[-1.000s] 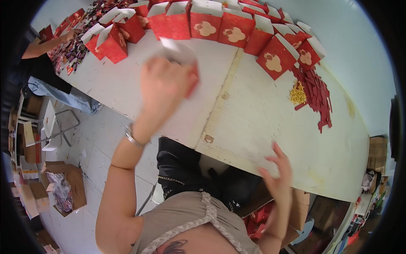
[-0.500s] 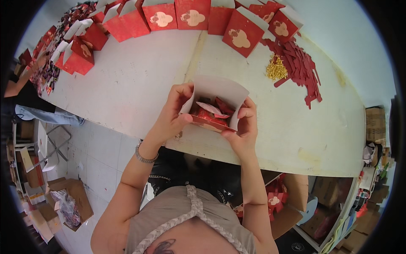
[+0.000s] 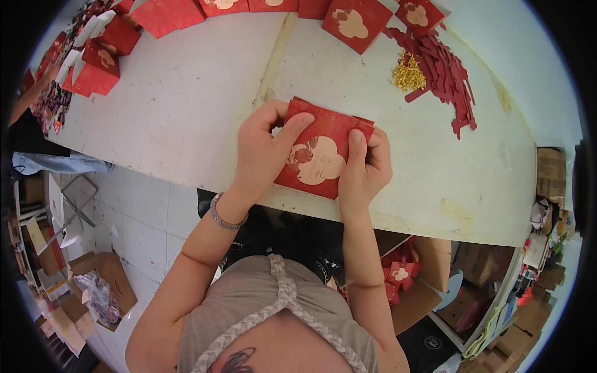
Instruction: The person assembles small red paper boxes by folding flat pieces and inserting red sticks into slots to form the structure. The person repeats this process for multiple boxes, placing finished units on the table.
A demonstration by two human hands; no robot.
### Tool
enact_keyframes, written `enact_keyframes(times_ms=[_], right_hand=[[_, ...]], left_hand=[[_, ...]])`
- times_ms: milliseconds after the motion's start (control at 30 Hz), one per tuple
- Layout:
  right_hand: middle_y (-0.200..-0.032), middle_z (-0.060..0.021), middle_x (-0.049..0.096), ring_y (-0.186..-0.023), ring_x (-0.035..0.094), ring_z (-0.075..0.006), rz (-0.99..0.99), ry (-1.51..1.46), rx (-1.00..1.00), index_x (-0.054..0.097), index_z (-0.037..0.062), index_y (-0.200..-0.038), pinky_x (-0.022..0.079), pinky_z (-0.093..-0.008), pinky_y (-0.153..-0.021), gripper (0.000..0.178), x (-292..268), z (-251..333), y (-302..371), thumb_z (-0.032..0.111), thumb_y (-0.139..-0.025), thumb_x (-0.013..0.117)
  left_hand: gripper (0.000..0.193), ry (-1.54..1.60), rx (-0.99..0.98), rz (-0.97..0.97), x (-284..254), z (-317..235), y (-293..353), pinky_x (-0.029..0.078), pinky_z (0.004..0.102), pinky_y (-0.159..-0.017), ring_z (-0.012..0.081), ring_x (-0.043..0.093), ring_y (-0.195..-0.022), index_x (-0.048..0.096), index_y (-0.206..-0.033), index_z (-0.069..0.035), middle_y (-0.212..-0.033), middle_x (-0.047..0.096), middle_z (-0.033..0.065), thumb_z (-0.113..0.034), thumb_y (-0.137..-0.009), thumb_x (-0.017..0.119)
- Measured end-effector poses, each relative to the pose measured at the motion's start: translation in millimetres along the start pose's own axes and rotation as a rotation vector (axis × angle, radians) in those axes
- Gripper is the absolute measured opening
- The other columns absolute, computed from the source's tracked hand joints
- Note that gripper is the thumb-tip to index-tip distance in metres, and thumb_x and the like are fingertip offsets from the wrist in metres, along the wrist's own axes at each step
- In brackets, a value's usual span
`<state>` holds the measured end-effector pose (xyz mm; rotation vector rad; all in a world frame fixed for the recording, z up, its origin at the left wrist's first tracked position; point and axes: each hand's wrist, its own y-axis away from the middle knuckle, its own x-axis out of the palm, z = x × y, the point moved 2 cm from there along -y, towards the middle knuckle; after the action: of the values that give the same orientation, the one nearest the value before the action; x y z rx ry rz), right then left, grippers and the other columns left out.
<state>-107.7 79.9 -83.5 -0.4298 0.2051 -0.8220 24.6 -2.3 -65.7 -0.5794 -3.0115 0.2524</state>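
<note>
Between my two hands is a red gift box (image 3: 315,160) with a pale flower-shaped patch on its front, at the table's near edge. My left hand (image 3: 264,143) grips its upper left, the thumb pressed on the front near the top edge. At the upper right, my right hand (image 3: 365,165) pinches the panels with its thumb in front and the fingers behind. The top edges lie close together, so the inside of the box is hidden. Both hands are closed on it.
Red strips (image 3: 440,74) and a heap of small gold fasteners (image 3: 409,72) lie at the right of the white table (image 3: 186,112). Several open red boxes (image 3: 357,25) line the far edge. A carton of red boxes (image 3: 429,267) stands below right. Another person's arm (image 3: 31,93) shows far left.
The box was open at the top, with red and pink packets showing inside. Now its top is brought together and its printed front faces me. My thumbs have moved up to the top edge.
</note>
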Motion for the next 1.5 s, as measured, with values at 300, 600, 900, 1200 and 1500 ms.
enact_keyframes(times_ms=[300,600,900,1200,1500], right_hand=[[-0.099,-0.0062,0.065,-0.085,0.059,-0.0078,0.237,-0.256,0.373,0.057,-0.0023,-0.113,0.047,-0.0212,-0.074,0.027,11.0,16.9,-13.4,0.004,-0.088,0.063],[-0.099,-0.0050,0.064,-0.087,0.057,-0.0082,0.202,-0.461,0.419,0.060,-0.0030,-0.110,0.047,-0.0229,-0.077,0.024,9.7,9.3,-15.7,0.009,-0.089,0.062],[-0.094,-0.0063,0.060,-0.080,0.053,-0.0088,0.329,-0.438,0.250,0.064,0.0002,-0.087,0.041,-0.0200,-0.069,0.017,1.8,2.5,-27.2,-0.009,-0.077,0.054],[-0.095,-0.0089,0.058,-0.082,0.053,-0.0119,0.296,-0.341,-0.078,0.062,0.0011,-0.079,0.041,-0.0227,-0.071,0.015,0.0,4.9,-19.8,-0.011,-0.074,0.055],[-0.089,-0.0050,0.066,-0.077,0.055,-0.0065,0.435,-0.021,0.422,0.067,-0.0012,-0.096,0.045,-0.0211,-0.068,0.020,-15.3,28.3,-8.2,0.016,-0.093,0.058]], left_hand=[[0.026,0.023,0.024,0.056,-2.5,4.4,-9.9,0.044,0.0205,-0.067,0.0067,0.053,-0.074,0.053,-0.109,-0.001,-0.086,0.060,0.0025,-0.009,-0.087,0.064],[0.020,0.363,-0.193,0.155,0.3,-1.6,-13.8,0.050,0.0215,-0.069,0.0075,0.058,-0.080,0.055,-0.113,-0.002,-0.089,0.063,0.0031,-0.007,-0.093,0.054],[0.011,0.140,0.064,0.205,-4.6,13.5,-10.8,0.047,0.0195,-0.068,0.0057,0.056,-0.078,0.060,-0.090,-0.002,-0.086,0.063,0.0019,0.002,-0.087,0.049],[0.014,0.183,-0.092,0.221,0.0,0.2,-6.0,0.045,0.0212,-0.065,0.0050,0.054,-0.075,0.061,-0.095,-0.001,-0.082,0.063,0.0029,-0.013,-0.092,0.055],[0.014,-0.004,0.090,0.250,-12.2,-7.4,4.4,0.047,0.0223,-0.071,0.0087,0.058,-0.080,0.063,-0.101,-0.001,-0.090,0.064,0.0046,-0.008,-0.093,0.054]])
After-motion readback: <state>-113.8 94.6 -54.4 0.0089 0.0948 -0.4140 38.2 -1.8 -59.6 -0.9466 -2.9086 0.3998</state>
